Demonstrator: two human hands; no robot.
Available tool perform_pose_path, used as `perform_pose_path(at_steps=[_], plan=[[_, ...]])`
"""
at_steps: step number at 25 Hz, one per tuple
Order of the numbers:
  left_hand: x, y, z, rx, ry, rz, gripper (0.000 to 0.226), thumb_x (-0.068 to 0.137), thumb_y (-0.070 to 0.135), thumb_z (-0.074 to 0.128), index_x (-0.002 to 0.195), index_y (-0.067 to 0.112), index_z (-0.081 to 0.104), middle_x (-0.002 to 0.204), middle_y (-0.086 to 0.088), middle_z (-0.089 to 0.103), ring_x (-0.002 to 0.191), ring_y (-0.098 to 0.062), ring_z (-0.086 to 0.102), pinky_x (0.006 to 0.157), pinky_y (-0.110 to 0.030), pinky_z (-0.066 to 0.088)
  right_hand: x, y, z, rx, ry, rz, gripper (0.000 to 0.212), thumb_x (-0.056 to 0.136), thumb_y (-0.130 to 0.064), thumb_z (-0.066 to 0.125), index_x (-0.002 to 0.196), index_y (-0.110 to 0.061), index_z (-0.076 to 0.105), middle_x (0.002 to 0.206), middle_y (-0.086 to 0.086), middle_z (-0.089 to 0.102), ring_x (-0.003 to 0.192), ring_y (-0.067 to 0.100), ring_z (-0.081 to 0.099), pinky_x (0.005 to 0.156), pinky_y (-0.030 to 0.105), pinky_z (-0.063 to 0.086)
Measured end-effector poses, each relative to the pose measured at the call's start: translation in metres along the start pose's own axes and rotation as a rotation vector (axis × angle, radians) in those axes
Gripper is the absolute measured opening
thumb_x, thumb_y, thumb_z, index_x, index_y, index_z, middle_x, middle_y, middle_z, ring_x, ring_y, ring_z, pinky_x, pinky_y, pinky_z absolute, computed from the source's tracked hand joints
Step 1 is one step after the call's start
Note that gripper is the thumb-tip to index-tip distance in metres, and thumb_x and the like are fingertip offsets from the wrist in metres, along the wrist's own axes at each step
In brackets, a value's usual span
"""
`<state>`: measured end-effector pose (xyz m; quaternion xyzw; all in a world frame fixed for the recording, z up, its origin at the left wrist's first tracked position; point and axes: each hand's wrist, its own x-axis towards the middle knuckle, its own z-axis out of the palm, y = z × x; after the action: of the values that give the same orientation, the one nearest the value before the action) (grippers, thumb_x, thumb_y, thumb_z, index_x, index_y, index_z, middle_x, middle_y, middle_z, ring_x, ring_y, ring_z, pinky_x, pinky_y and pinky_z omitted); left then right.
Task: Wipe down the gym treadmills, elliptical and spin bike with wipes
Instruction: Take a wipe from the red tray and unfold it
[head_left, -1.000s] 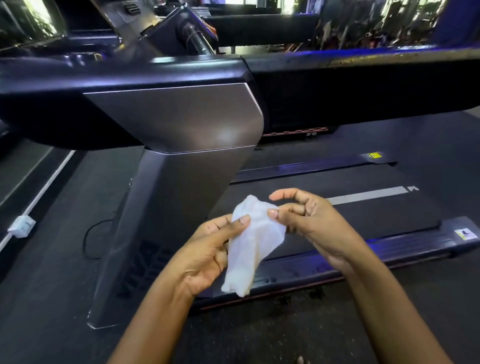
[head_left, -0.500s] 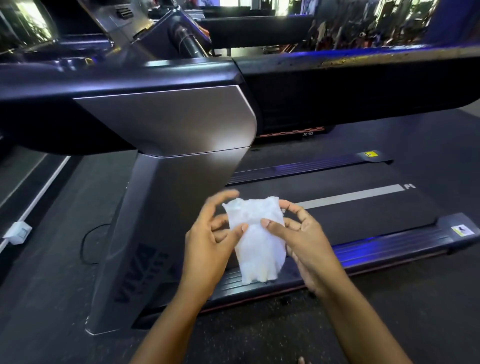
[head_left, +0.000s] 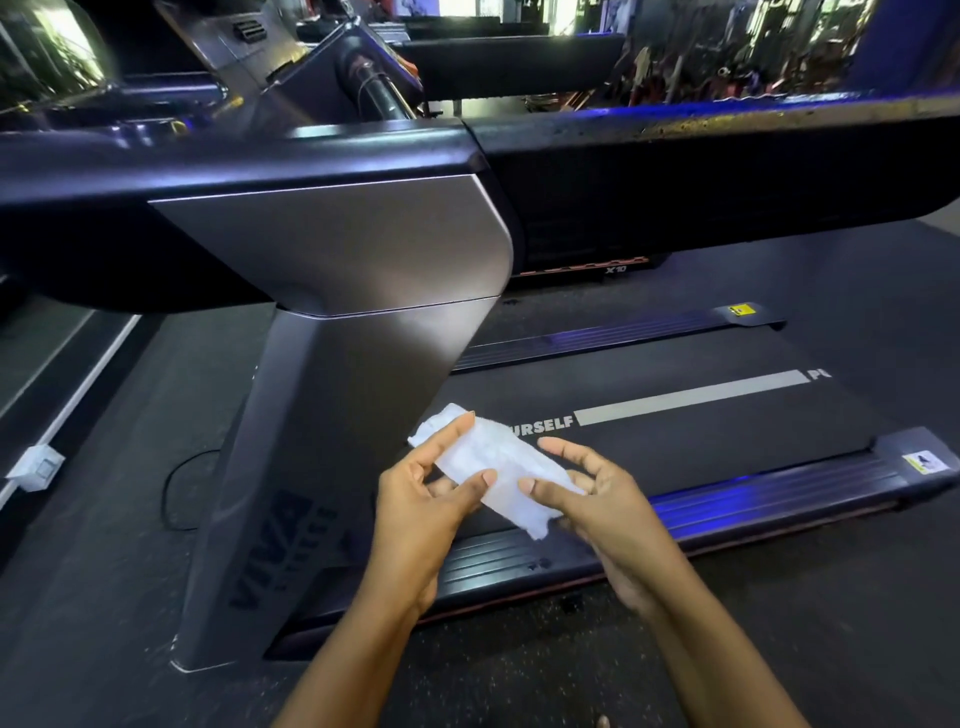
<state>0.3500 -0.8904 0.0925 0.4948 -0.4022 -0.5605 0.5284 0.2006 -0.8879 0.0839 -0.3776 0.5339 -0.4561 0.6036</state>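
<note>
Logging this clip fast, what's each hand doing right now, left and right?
Left hand: pinches the white wipe between thumb and fingers.
Right hand: pinches the wipe's other end, thumb on top.

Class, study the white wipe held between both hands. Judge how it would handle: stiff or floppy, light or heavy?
Probably floppy: the wipe creases and bends between the left hand and right hand, its lower corner drooping. Likely very light, since fingertip pinches alone hold it. It would probably bunch up when pushed unless pressed flat.
</note>
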Motion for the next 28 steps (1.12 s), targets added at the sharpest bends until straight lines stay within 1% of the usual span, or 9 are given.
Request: perform_pose_path(at_steps=[3, 5, 7, 10, 14, 17, 21, 26, 28], plan=[[-0.003, -0.006, 0.001, -0.009, 0.033, 0.021, 0.051, 0.079, -0.016, 0.064, 0.114, 0.022, 0.065, 0.100, -0.010, 0.073, 0.091, -0.018, 0.071, 0.072, -0.020, 0.056, 0.000, 0.000, 0.000, 0.352, -0.033, 0.041, 0.039, 0.069, -0.003, 0.070, 0.107, -0.009, 0.064, 0.096, 0.010, 0.073, 0.078, 0.016, 0.070, 0.057, 0.022, 0.055], [-0.003, -0.008, 0.002, -0.031, 0.026, 0.007, 0.052, 0.079, -0.016, 0.063, 0.114, 0.022, 0.064, 0.104, -0.010, 0.072, 0.091, -0.018, 0.071, 0.067, -0.019, 0.056, -0.002, 0.002, 0.003, 0.383, 0.003, -0.037, 0.037, 0.071, 0.002, 0.067, 0.106, -0.009, 0.064, 0.098, 0.010, 0.072, 0.083, 0.018, 0.070, 0.064, 0.024, 0.057], [-0.002, -0.007, 0.003, -0.078, -0.006, -0.055, 0.049, 0.081, -0.014, 0.062, 0.116, 0.020, 0.063, 0.108, -0.008, 0.070, 0.088, -0.016, 0.071, 0.062, -0.018, 0.054, -0.005, 0.003, 0.007, 0.204, 0.072, -0.204, 0.038, 0.079, 0.009, 0.062, 0.108, -0.015, 0.063, 0.098, 0.006, 0.072, 0.089, 0.018, 0.069, 0.071, 0.027, 0.057], [-0.002, -0.003, 0.003, -0.204, -0.080, -0.156, 0.031, 0.092, 0.002, 0.055, 0.122, 0.009, 0.060, 0.106, -0.011, 0.071, 0.084, -0.016, 0.072, 0.060, -0.022, 0.055, -0.012, 0.010, 0.006, -0.226, 0.044, -0.476, 0.039, 0.081, -0.008, 0.060, 0.112, -0.032, 0.060, 0.101, -0.006, 0.071, 0.097, 0.011, 0.066, 0.082, 0.032, 0.054], [-0.002, 0.000, 0.002, -0.266, -0.116, -0.199, 0.033, 0.089, 0.025, 0.056, 0.111, 0.001, 0.063, 0.096, -0.017, 0.071, 0.078, -0.024, 0.070, 0.060, -0.029, 0.058, -0.017, 0.015, -0.006, -0.747, -0.089, -0.675, 0.055, 0.077, -0.015, 0.054, 0.123, -0.046, 0.050, 0.107, -0.024, 0.057, 0.099, 0.006, 0.058, 0.081, 0.021, 0.050], [0.000, -0.005, 0.002, -0.207, -0.066, -0.183, 0.024, 0.091, 0.005, 0.054, 0.113, 0.006, 0.062, 0.095, -0.013, 0.071, 0.073, -0.019, 0.070, 0.058, -0.025, 0.057, -0.019, 0.010, -0.006, -0.562, -0.163, -0.626, 0.047, 0.081, -0.017, 0.055, 0.125, -0.032, 0.051, 0.108, -0.012, 0.067, 0.101, 0.006, 0.060, 0.084, 0.020, 0.048], [0.000, -0.002, 0.001, -0.110, -0.133, -0.147, 0.042, 0.093, -0.009, 0.043, 0.124, 0.016, 0.058, 0.106, -0.010, 0.071, 0.080, -0.018, 0.071, 0.060, -0.026, 0.056, -0.008, 0.000, -0.007, -0.245, 0.013, -0.416, 0.019, 0.088, -0.009, 0.062, 0.103, -0.020, 0.064, 0.092, -0.005, 0.072, 0.090, 0.007, 0.065, 0.073, 0.016, 0.049], [0.000, 0.006, 0.003, 0.116, -0.232, 0.056, 0.059, 0.096, -0.002, 0.042, 0.129, 0.046, 0.051, 0.120, 0.008, 0.064, 0.112, -0.017, 0.061, 0.093, -0.039, 0.053, -0.004, -0.009, 0.000, -0.235, 0.020, -0.309, 0.037, 0.073, -0.008, 0.077, 0.099, -0.024, 0.057, 0.086, 0.002, 0.072, 0.073, 0.010, 0.067, 0.067, 0.022, 0.051], [-0.002, 0.008, 0.008, 0.150, -0.237, 0.144, 0.057, 0.095, 0.006, 0.052, 0.129, 0.051, 0.047, 0.134, 0.012, 0.054, 0.119, -0.007, 0.055, 0.097, -0.029, 0.049, -0.006, -0.014, 0.003, -0.286, 0.111, -0.352, 0.037, 0.071, -0.010, 0.078, 0.094, -0.027, 0.054, 0.082, 0.001, 0.073, 0.065, 0.007, 0.065, 0.063, 0.019, 0.050]])
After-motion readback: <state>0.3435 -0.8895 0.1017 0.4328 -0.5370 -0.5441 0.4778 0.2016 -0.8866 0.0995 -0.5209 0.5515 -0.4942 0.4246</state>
